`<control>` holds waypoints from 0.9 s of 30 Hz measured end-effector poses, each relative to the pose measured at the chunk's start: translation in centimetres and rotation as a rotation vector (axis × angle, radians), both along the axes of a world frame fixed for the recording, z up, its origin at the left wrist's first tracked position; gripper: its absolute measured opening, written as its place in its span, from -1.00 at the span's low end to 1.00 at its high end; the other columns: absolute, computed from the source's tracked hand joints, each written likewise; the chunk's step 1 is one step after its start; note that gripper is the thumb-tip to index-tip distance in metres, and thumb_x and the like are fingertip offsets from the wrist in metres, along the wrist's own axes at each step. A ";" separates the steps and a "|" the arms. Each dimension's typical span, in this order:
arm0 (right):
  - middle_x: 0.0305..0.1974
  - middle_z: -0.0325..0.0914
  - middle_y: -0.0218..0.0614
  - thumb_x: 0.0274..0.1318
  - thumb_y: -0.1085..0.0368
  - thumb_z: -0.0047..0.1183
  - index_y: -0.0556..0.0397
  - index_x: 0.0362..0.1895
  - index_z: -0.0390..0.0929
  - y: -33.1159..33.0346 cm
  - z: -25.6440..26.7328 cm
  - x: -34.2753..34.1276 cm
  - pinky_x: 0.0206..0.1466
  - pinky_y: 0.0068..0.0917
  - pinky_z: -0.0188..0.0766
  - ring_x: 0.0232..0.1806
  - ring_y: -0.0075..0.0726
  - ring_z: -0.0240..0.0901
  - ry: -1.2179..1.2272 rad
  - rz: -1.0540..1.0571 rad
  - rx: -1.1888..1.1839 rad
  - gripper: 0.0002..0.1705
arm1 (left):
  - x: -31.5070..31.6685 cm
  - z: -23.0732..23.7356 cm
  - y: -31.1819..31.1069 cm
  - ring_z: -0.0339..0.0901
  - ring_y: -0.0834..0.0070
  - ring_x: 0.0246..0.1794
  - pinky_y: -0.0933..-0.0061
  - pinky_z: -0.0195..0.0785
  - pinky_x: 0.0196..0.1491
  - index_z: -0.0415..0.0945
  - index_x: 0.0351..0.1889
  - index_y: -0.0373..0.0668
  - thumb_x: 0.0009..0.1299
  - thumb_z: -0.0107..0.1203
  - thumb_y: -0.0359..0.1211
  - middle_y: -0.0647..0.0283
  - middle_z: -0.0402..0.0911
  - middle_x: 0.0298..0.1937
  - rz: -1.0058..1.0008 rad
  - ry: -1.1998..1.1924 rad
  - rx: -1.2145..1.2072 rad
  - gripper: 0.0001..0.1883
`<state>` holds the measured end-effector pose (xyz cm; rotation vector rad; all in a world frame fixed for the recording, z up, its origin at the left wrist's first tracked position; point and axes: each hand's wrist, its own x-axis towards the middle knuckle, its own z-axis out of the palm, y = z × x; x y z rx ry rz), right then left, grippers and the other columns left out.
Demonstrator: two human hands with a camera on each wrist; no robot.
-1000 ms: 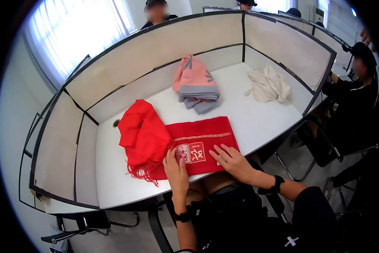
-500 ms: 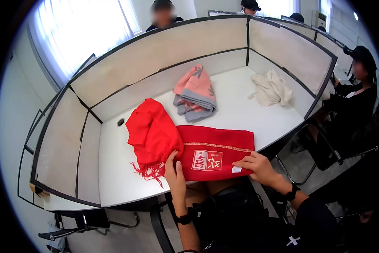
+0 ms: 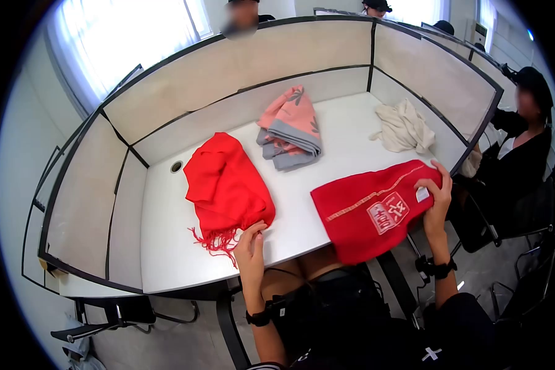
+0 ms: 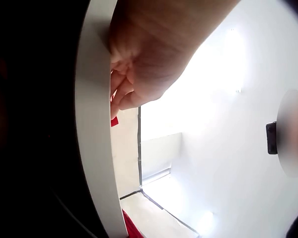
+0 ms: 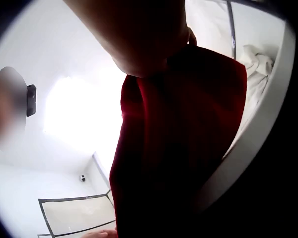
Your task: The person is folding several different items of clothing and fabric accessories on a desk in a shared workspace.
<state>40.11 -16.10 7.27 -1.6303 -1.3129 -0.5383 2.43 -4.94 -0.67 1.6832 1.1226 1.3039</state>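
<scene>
In the head view my right hand (image 3: 436,200) grips the right end of a folded dark red cloth (image 3: 357,213) with a printed patch and a white tag. The cloth hangs partly past the table's front edge. My left hand (image 3: 251,250) lies at the front edge, its fingers by the lower end of a bright red fringed scarf (image 3: 225,182); whether they touch it I cannot tell. From the right wrist view, the dark red cloth (image 5: 188,114) drapes down below my right hand (image 5: 144,44). The left wrist view shows my left hand (image 4: 151,54) with bent fingers at the table edge.
A folded pink and grey cloth (image 3: 293,126) lies at the back middle of the white table (image 3: 172,246). A crumpled cream cloth (image 3: 404,126) is at the back right. Low partitions (image 3: 240,61) enclose the table's back and sides. People are beyond them.
The dark red cloth has moved right, away from the bright red scarf, and is now tilted in my right hand, which rested flat on it earlier. My left hand has stayed near the scarf's fringe.
</scene>
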 end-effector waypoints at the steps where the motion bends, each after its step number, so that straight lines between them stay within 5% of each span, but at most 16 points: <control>1: 0.21 0.37 -0.07 -0.13 0.49 0.13 0.02 -0.41 0.63 0.7 0.5 -0.4 0.29 -0.25 0.25 0.24 0.06 0.32 0.059 0.031 0.058 -0.87 | 0.2 0.1 0.0 0.56 0.23 0.07 0.36 0.30 0.20 0.57 -0.07 -0.35 0.45 -0.06 -0.44 0.02 0.65 0.00 0.015 0.040 0.028 -0.77; 5: 0.23 0.35 0.00 -0.09 0.49 0.12 0.09 -0.42 0.63 3.4 1.4 -4.2 0.28 -0.24 0.31 0.27 0.12 0.31 -0.048 0.343 0.062 -0.91 | 0.5 0.8 -0.4 0.55 0.17 0.07 0.32 0.30 0.19 0.58 -0.08 -0.34 0.43 -0.05 -0.43 0.01 0.65 0.00 0.034 0.124 0.070 -0.76; 7: 0.27 0.32 0.04 -0.10 0.50 0.12 0.09 -0.36 0.64 4.6 1.1 -6.0 0.34 -0.19 0.27 0.31 0.17 0.27 -0.212 0.684 -0.077 -0.86 | 0.5 0.6 -0.4 0.55 0.18 0.07 0.32 0.30 0.18 0.58 -0.09 -0.34 0.43 -0.05 -0.43 0.02 0.65 -0.01 0.031 0.128 0.061 -0.77; 9: 0.35 0.22 0.06 -0.12 0.52 0.12 0.01 -0.14 0.65 5.1 1.2 -8.6 0.41 -0.12 0.19 0.37 0.23 0.18 -0.292 0.914 -0.282 -0.64 | 0.4 0.8 -0.4 0.55 0.19 0.05 0.32 0.30 0.18 0.57 -0.10 -0.34 0.43 -0.05 -0.43 0.03 0.65 -0.02 0.009 0.117 0.067 -0.77; 11: 0.47 -0.05 0.08 -0.05 0.50 0.15 -0.25 0.34 0.36 4.3 1.3 -9.3 0.50 -0.04 0.01 0.48 0.30 -0.08 -0.278 0.865 -0.432 -0.21 | 0.3 0.5 -0.2 0.56 0.20 0.04 0.33 0.30 0.16 0.57 -0.10 -0.34 0.43 -0.05 -0.44 0.04 0.65 -0.04 0.007 0.111 0.074 -0.78; 13: 0.47 -0.08 0.11 0.03 0.38 0.19 -0.24 0.38 0.28 3.1 0.3 -8.4 0.52 -0.03 -0.06 0.49 0.34 -0.15 -0.063 0.598 -0.523 -0.23 | 0.4 0.5 -0.4 0.55 0.19 0.03 0.32 0.31 0.15 0.57 -0.11 -0.33 0.42 -0.06 -0.44 0.05 0.65 -0.05 0.012 0.128 0.087 -0.78; 15: 0.42 0.01 0.15 0.09 0.21 0.22 -0.14 0.38 0.27 2.3 -2.2 -6.2 0.46 -0.03 0.01 0.45 0.28 -0.07 0.050 0.319 -0.549 -0.26 | 0.5 0.9 -0.7 0.54 0.15 0.03 0.28 0.31 0.15 0.57 -0.12 -0.33 0.41 -0.05 -0.44 0.05 0.65 -0.06 0.022 0.153 0.082 -0.78; 18: 0.26 0.29 0.15 0.07 0.13 0.26 0.02 0.39 0.23 1.1 -3.8 -4.6 0.31 -0.12 0.24 0.31 0.16 0.23 0.359 0.260 -0.555 -0.19 | 0.8 1.2 -0.6 0.53 0.10 0.03 0.23 0.30 0.16 0.58 -0.13 -0.31 0.39 -0.03 -0.44 0.03 0.65 -0.07 0.036 0.250 0.134 -0.79; 20: 0.00 0.54 0.10 0.03 0.07 0.31 0.20 0.30 0.31 0.6 -3.8 -4.3 0.11 -0.21 0.41 0.05 0.04 0.50 0.669 0.344 -0.609 -0.19 | 0.8 1.0 -0.5 0.53 0.10 0.03 0.23 0.30 0.16 0.59 -0.13 -0.30 0.39 -0.03 -0.44 0.03 0.65 -0.08 0.040 0.251 0.143 -0.79; 23: -0.18 0.62 0.05 0.03 0.08 0.31 0.27 0.16 0.43 1.3 -4.4 -5.4 -0.02 -0.26 0.49 -0.17 0.00 0.59 0.554 0.301 -0.531 -0.30 | 0.8 0.8 -0.5 0.53 0.11 0.02 0.24 0.31 0.15 0.59 -0.14 -0.29 0.38 -0.03 -0.45 0.03 0.65 -0.09 0.038 0.245 0.141 -0.79; 27: -0.16 0.65 -0.01 0.14 0.10 0.20 0.31 0.01 0.52 1.9 -6.2 -6.7 -0.01 -0.26 0.49 -0.11 -0.14 0.61 0.728 0.535 -0.592 -0.47 | 0.8 0.5 -0.5 0.54 0.11 -0.01 0.26 0.32 0.13 0.59 -0.14 -0.29 0.37 -0.03 -0.47 0.02 0.64 -0.10 0.055 0.235 0.140 -0.80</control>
